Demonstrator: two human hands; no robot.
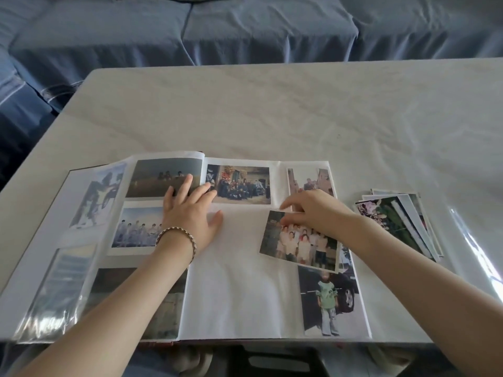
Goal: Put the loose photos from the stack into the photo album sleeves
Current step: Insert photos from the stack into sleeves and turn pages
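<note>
An open photo album [234, 281] lies at the near edge of the table, with photos on both pages. My left hand [192, 210], a bracelet on its wrist, rests flat with straight fingers across the album's spine. My right hand [313, 210] pinches the top edge of a loose group photo [299, 242], which lies tilted on the right page. The stack of loose photos [400, 221] sits fanned out on the table, just right of the album.
The album and stack lie on a table with a pale cloth [272, 110]. A clear plastic sheet [479, 257] lies at the right edge. A blue-covered sofa [190, 31] stands behind the table. A dark stool [275, 360] shows below the near edge.
</note>
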